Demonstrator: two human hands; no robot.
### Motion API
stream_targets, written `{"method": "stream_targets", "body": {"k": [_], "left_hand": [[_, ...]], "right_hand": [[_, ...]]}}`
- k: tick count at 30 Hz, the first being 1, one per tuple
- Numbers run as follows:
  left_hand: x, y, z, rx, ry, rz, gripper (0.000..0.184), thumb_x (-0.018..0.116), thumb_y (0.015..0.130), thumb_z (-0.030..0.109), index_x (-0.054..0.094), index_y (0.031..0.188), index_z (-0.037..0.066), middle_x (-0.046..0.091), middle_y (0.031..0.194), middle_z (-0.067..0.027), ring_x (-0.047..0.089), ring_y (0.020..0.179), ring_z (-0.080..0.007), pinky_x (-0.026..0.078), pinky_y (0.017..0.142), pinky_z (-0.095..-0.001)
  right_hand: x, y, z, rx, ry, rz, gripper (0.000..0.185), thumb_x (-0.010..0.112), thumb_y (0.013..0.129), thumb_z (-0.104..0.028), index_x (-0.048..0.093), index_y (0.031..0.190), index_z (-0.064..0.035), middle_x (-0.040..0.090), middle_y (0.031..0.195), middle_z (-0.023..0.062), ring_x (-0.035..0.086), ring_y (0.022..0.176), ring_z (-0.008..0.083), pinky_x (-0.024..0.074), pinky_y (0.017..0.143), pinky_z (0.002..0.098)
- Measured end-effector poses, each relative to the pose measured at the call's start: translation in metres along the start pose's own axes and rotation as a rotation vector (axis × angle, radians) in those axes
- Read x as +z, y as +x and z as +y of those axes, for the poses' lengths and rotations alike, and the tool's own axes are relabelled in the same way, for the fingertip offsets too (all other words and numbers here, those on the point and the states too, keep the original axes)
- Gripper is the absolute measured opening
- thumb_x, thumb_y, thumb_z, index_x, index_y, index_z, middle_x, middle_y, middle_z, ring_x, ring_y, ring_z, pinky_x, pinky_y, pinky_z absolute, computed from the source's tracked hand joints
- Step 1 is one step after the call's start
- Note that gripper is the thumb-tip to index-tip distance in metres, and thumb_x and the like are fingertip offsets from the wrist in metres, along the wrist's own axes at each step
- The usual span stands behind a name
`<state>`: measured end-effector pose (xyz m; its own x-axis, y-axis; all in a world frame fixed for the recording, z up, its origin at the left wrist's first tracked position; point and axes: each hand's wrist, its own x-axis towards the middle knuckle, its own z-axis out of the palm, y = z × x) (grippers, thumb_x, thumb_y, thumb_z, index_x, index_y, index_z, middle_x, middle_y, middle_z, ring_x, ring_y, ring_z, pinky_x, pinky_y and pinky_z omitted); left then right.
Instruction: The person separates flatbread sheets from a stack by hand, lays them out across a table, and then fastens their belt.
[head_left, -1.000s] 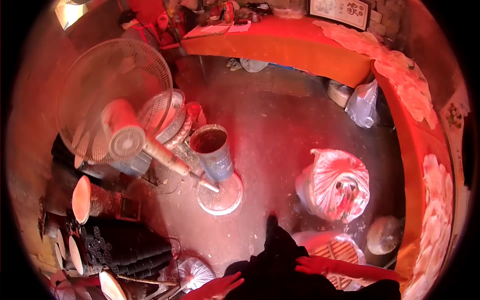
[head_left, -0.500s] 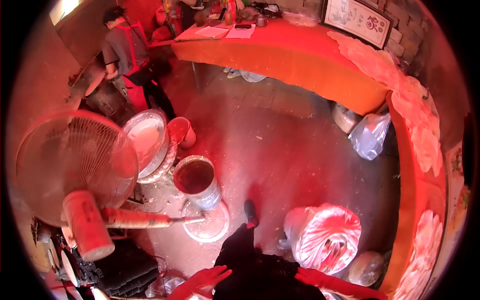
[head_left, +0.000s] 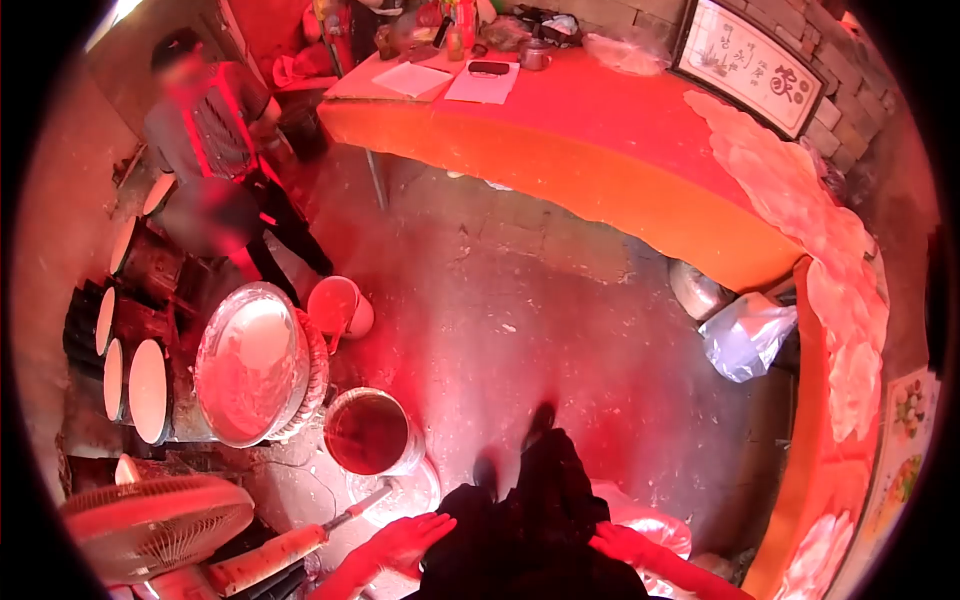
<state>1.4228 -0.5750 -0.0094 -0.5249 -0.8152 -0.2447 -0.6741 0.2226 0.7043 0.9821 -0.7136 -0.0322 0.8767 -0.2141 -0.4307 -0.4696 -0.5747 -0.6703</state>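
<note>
My left hand [head_left: 410, 542] lies with fingers stretched out beside the dark clothing [head_left: 510, 545] at my lap, holding nothing. On the other side, my right hand [head_left: 625, 543] is also open and rests along that clothing, its fingertips partly merging with the dark cloth. Left of my left hand is the pole of a standing fan [head_left: 165, 520]. A tall bucket [head_left: 415, 448] with dark contents stands on the floor ahead of it. Past my right hand, a pale plastic-covered bundle [head_left: 650, 525] is partly hidden by my arm.
A large metal basin [head_left: 290, 400] with pale contents and a small bucket [head_left: 358, 318] are at left. Several round griddles [head_left: 150, 390] line the wall, where a person [head_left: 205, 130] stands. An orange counter [head_left: 540, 165] with thin pale sheets [head_left: 790, 190] curves along the back and right.
I have moved forward, so the fan and plastic bundle have slid down the view. The other person has turned towards me. My hands stay open beside my lap.
</note>
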Motion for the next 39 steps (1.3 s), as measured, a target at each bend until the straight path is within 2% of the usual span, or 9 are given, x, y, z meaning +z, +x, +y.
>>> {"method": "stream_targets", "body": {"k": [4,7,11,14,17,23,27,29,39], "left_hand": [[-0.035,0.071,-0.031,-0.047,-0.021,0.010,0.106,0.078,0.061,0.040,0.030,0.147,0.002,0.047,0.139,-0.0231,0.049,0.126,-0.0396,0.048,0.097,-0.0453],[-0.082,0.136,-0.032,-0.175,-0.029,-0.063,0.104,0.080,0.053,0.018,0.034,0.145,0.003,0.046,0.143,-0.0185,0.048,0.129,-0.0353,0.045,0.103,-0.0430],[-0.133,0.190,-0.027,-0.212,-0.006,-0.120,0.102,0.075,0.054,0.009,0.033,0.146,0.004,0.045,0.144,-0.0198,0.047,0.131,-0.0343,0.045,0.102,-0.0428],[-0.152,0.217,-0.041,-0.175,-0.020,-0.045,0.104,0.075,0.057,0.021,0.029,0.148,0.002,0.044,0.143,-0.0240,0.047,0.128,-0.0411,0.047,0.098,-0.0469],[-0.175,0.235,-0.049,-0.249,-0.067,-0.025,0.102,0.073,0.057,0.018,0.029,0.147,0.002,0.043,0.143,-0.0254,0.048,0.127,-0.0412,0.046,0.099,-0.0466],[-0.235,0.274,-0.105,-0.244,-0.094,0.028,0.098,0.072,0.059,0.016,0.031,0.147,0.002,0.043,0.143,-0.0245,0.049,0.127,-0.0404,0.045,0.100,-0.0459],[-0.294,0.294,-0.143,-0.220,-0.042,-0.023,0.099,0.073,0.057,0.015,0.031,0.146,0.000,0.043,0.144,-0.0235,0.048,0.128,-0.0382,0.044,0.101,-0.0447],[-0.304,0.295,-0.163,-0.201,-0.049,-0.021,0.099,0.072,0.057,0.016,0.031,0.146,-0.001,0.043,0.144,-0.0233,0.048,0.128,-0.0379,0.044,0.101,-0.0447],[-0.339,0.303,-0.209,-0.264,-0.149,0.128,0.093,0.066,0.057,0.009,0.034,0.144,-0.002,0.045,0.142,-0.0245,0.049,0.127,-0.0373,0.045,0.101,-0.0438]], "right_hand": [[-0.068,0.032,0.075,-0.221,-0.219,0.126,0.042,0.053,0.086,-0.019,0.047,0.126,-0.0081,0.049,0.128,0.0296,0.053,0.111,0.0428,0.0504,0.089,0.0452],[-0.153,0.055,0.107,-0.239,-0.248,0.115,0.043,0.053,0.084,-0.017,0.049,0.125,-0.0071,0.051,0.122,0.0250,0.055,0.105,0.0409,0.0514,0.085,0.0460],[-0.236,0.073,0.144,-0.316,-0.155,0.131,0.043,0.054,0.084,-0.015,0.049,0.126,-0.0073,0.053,0.120,0.0215,0.056,0.103,0.0402,0.0514,0.084,0.0461],[-0.266,0.092,0.185,-0.294,-0.159,-0.086,0.049,0.051,0.086,-0.019,0.043,0.133,-0.0090,0.045,0.133,0.0299,0.051,0.116,0.0425,0.0504,0.090,0.0453],[-0.302,0.119,0.204,-0.376,-0.170,-0.058,0.049,0.051,0.086,-0.018,0.042,0.133,-0.0081,0.045,0.134,0.0298,0.052,0.116,0.0431,0.0510,0.089,0.0451],[-0.393,0.188,0.211,-0.307,-0.133,-0.144,0.044,0.048,0.087,-0.012,0.042,0.131,-0.0079,0.047,0.132,0.0289,0.055,0.112,0.0435,0.0520,0.087,0.0450],[-0.404,0.220,0.232,-0.300,-0.185,-0.023,0.043,0.048,0.086,-0.012,0.044,0.129,-0.0109,0.050,0.129,0.0284,0.057,0.107,0.0416,0.0527,0.083,0.0455],[-0.443,0.246,0.214,-0.342,-0.271,0.044,0.043,0.049,0.086,-0.012,0.045,0.128,-0.0124,0.052,0.128,0.0283,0.057,0.105,0.0401,0.0527,0.081,0.0452],[-0.544,0.340,0.209,-0.448,-0.303,-0.100,0.047,0.054,0.080,-0.019,0.044,0.126,-0.0148,0.048,0.128,0.0250,0.055,0.096,0.0348,0.0510,0.074,0.0393]]}}
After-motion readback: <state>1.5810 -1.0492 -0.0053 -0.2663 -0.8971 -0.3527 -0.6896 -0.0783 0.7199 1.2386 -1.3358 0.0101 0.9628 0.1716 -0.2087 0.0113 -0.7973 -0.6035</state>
